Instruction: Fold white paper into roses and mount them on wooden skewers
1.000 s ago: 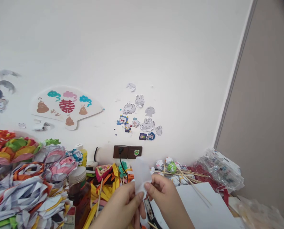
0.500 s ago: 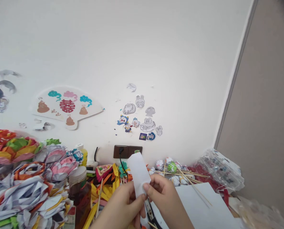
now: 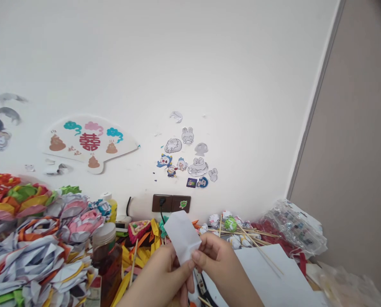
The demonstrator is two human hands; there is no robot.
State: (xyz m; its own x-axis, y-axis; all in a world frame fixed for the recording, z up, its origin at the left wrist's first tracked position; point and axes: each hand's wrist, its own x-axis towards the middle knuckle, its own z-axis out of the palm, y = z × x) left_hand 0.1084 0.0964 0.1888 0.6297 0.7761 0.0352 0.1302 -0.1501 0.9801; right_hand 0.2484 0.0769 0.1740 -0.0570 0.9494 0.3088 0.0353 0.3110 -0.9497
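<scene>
A small folded piece of white paper [image 3: 181, 233] is held up in front of me, its clipped upper end pointing up and to the left. My left hand [image 3: 167, 270] pinches its lower end, thumb on the near side. At the paper's right corner, the thumb and fingers of my right hand [image 3: 216, 258] are closed on it. A crease shows across the paper near the right thumb. Below and between my hands lies a black-handled tool [image 3: 202, 286], partly hidden, which may be scissors or a cutter.
Many folded paper flowers [image 3: 36, 251] are heaped at the left, beside a lidded jar [image 3: 106, 260]. Yellow paper strips [image 3: 141, 256] lie behind my left hand. White sheets [image 3: 270, 273], wooden sticks [image 3: 260, 245] and plastic packaging [image 3: 297, 226] are at the right. A wall socket [image 3: 171, 203] with a plugged cable is behind.
The paper has tilted left and its upper end has come down; it now shows a wider face. Both hands keep their pinch with only slight shifts.
</scene>
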